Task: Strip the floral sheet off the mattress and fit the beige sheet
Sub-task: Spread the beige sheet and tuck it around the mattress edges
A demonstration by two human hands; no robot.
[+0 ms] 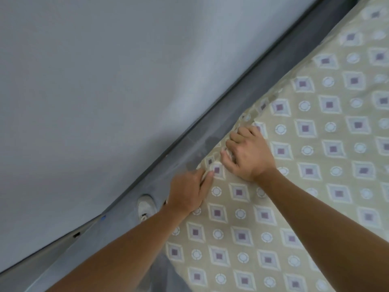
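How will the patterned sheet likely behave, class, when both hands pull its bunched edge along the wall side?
The sheet is probably floppy: it puckers into folds where the right hand grips it. It likely weighs little, since the left hand pinches its edge with fingertips alone. It may drag rather than slide, as most of it lies flat.

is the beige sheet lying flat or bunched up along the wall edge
Bunched there: both the left hand and right hand grip gathered folds of the beige sheet; elsewhere it lies flat.

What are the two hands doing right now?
Left hand: pinches the beige sheet edge.
Right hand: grips bunched sheet.
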